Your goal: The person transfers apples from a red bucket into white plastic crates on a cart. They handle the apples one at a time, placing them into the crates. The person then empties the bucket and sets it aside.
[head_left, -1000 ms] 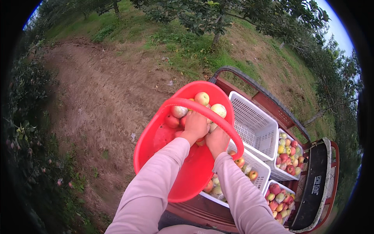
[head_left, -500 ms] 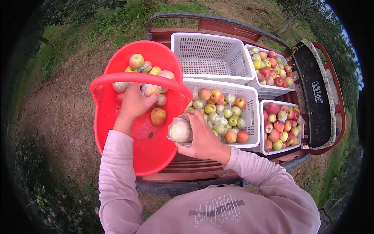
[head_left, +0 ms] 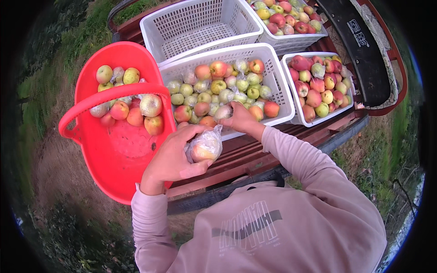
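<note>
The left hand [head_left: 175,157] holds a film-wrapped apple [head_left: 204,148] just outside the near-left corner of the middle white crate [head_left: 283,102], fingers curled over the far side and thumb beneath, probably because loose film offers a slippery grip. The right hand [head_left: 246,119] reaches over that crate's near wall, its fingers and thumb pinching a paler wrapped apple [head_left: 223,112] low among the loose fruit; the low reach likely spares the skin a drop. A red plastic basket [head_left: 102,166] sits just left of the crate, apples gathered at its far end, perhaps because it tilts that way; what supports it is hidden. Another perforated crate [head_left: 200,20] stands far left; a far-right crate [head_left: 291,40] and a near-right crate [head_left: 322,119] hold apples. All four crates ride on a slatted, rust-red cargo bed [head_left: 236,152], with a black padded panel [head_left: 357,54] at right and grass [head_left: 389,141] outdoors around it.
</note>
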The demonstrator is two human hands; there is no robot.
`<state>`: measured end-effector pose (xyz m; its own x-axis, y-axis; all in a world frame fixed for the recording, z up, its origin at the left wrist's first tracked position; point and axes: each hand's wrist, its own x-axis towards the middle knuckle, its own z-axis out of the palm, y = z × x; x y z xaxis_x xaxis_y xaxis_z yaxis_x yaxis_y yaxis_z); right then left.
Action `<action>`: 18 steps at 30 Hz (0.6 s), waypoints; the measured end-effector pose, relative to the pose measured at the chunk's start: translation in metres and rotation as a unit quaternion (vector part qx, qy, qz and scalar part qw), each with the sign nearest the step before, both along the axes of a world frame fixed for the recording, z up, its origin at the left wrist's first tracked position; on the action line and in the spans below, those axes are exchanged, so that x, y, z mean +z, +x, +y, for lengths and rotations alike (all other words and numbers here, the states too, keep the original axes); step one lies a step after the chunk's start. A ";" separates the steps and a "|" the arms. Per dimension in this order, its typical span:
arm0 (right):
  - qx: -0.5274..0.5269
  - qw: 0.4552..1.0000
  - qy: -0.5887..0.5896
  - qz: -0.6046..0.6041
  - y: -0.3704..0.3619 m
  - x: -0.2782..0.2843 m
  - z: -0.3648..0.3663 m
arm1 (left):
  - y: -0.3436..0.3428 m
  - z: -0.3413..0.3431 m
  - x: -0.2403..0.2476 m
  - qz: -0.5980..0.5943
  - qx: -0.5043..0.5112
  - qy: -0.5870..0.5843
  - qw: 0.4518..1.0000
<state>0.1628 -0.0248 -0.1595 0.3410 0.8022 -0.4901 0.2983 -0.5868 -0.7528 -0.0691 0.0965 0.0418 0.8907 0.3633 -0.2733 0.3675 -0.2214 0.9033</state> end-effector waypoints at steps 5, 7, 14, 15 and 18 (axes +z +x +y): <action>-0.051 0.997 0.016 0.053 -0.002 -0.025 0.036 | 0.035 -0.024 -0.057 0.034 -0.095 0.309 0.946; -0.044 0.999 0.012 0.012 0.001 -0.035 0.054 | 0.039 -0.024 -0.076 0.110 -0.120 0.356 0.920; -0.041 0.999 -0.030 0.000 -0.006 -0.064 0.117 | 0.039 -0.014 -0.113 0.218 -0.095 0.338 0.911; -0.036 0.999 -0.037 -0.001 -0.008 -0.069 0.125 | 0.039 -0.013 -0.114 0.227 -0.079 0.333 0.912; -0.034 0.999 -0.013 0.019 -0.015 -0.080 0.135 | 0.050 -0.008 -0.122 0.246 -0.044 0.305 0.919</action>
